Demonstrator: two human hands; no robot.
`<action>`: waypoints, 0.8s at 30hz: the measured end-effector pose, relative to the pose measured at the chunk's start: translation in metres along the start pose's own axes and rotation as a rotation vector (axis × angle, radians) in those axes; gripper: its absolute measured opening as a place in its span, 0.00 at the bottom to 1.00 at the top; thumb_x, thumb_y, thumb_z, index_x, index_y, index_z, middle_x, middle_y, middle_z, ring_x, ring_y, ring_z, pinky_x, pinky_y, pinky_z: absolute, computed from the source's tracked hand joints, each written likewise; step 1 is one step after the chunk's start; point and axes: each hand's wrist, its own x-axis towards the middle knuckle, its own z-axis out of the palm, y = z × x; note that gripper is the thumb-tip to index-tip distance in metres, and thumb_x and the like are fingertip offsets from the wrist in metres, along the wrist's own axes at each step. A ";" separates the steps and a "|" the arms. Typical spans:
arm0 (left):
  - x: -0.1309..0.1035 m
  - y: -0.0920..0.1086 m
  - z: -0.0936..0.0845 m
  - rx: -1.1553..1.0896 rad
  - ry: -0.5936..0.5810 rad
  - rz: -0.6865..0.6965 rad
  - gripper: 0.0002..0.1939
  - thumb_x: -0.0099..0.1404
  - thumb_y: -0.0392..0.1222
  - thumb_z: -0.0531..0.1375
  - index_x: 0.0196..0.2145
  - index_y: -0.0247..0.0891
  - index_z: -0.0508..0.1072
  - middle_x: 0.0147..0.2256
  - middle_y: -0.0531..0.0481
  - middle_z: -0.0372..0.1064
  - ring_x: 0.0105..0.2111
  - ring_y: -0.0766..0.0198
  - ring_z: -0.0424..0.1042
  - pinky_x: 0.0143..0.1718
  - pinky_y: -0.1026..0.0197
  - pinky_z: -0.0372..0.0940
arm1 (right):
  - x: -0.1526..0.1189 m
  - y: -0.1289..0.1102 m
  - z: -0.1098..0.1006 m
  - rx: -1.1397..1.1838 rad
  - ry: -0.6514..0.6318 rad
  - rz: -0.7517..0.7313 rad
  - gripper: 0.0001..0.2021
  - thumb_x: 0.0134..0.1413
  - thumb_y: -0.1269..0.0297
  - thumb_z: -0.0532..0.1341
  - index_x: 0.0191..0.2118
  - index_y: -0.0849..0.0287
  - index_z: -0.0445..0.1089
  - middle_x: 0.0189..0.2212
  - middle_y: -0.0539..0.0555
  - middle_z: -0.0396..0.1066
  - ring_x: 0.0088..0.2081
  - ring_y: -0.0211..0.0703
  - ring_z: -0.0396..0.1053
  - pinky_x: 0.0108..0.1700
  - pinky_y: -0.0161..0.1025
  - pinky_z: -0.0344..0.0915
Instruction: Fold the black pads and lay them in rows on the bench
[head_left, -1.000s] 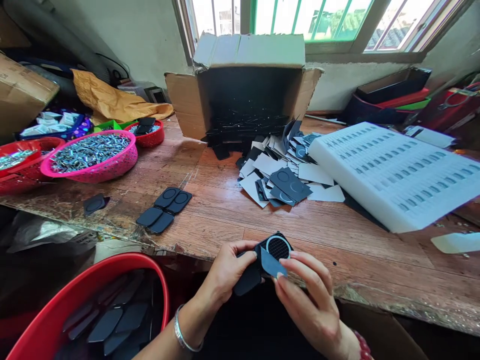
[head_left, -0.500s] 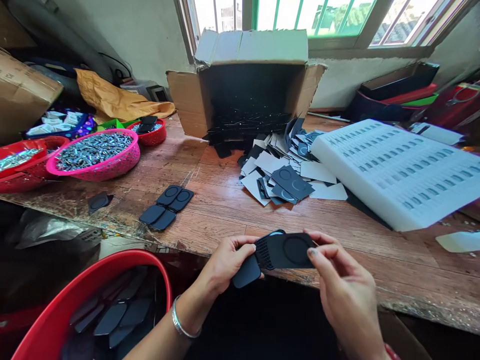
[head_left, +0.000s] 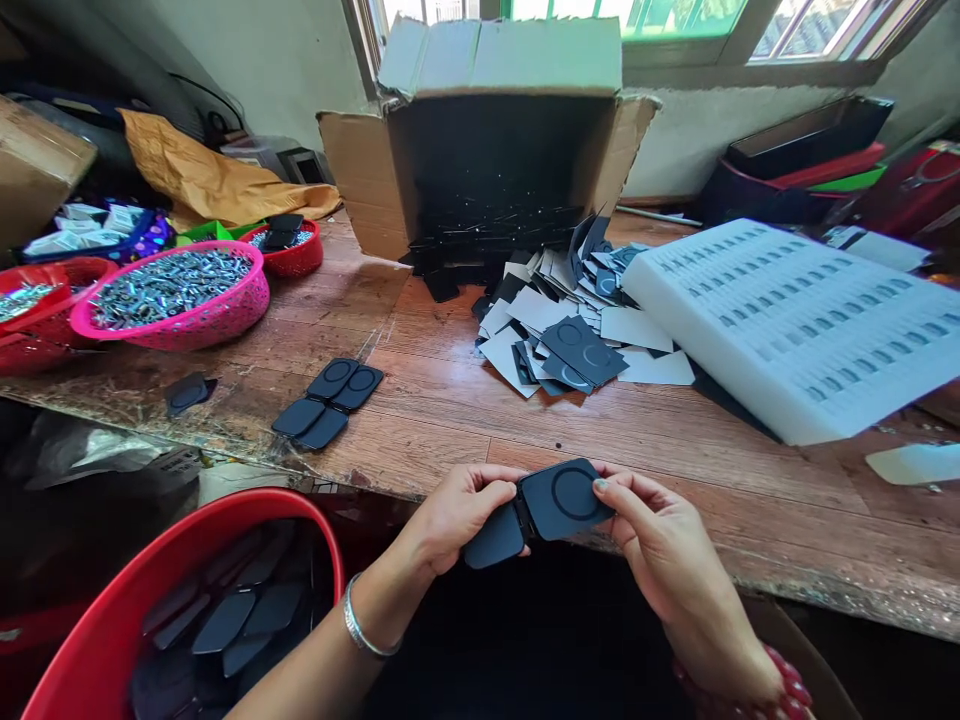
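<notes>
Over the table's front edge I hold a black hinged two-panel case point(head_left: 495, 537), one panel plain. On the other panel lies a thin black sheet with a ring mark point(head_left: 566, 498). My left hand point(head_left: 465, 515) grips the plain panel near the hinge, thumb on top. My right hand point(head_left: 660, 540) pinches the ringed panel's outer corner between thumb and fingers; the sheet's fit there is partly hidden. On the table to the left lie two similar opened black cases point(head_left: 328, 400). Beyond my hands is a heap of loose sheets point(head_left: 555, 330), dark and white sides showing.
A red tub point(head_left: 330, 530) of black parts stands lower left. Baskets of metal pieces, one a pink basket point(head_left: 251, 300), line the left. At the back is an open cardboard box point(head_left: 360, 180); a white foam block point(head_left: 825, 420) lies right. A dark scrap point(head_left: 189, 394) lies near the left edge.
The ringed sheet has come down onto the ribbed panel, covering the ribs. My right hand has moved left, closer to my left hand. The camera view has tilted slightly down.
</notes>
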 end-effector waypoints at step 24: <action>-0.001 0.000 0.001 0.016 0.047 -0.009 0.14 0.60 0.36 0.61 0.44 0.31 0.78 0.27 0.46 0.76 0.20 0.64 0.74 0.22 0.62 0.73 | 0.001 0.006 0.002 0.016 0.026 -0.019 0.17 0.33 0.53 0.76 0.19 0.59 0.72 0.41 0.57 0.74 0.38 0.47 0.69 0.35 0.40 0.67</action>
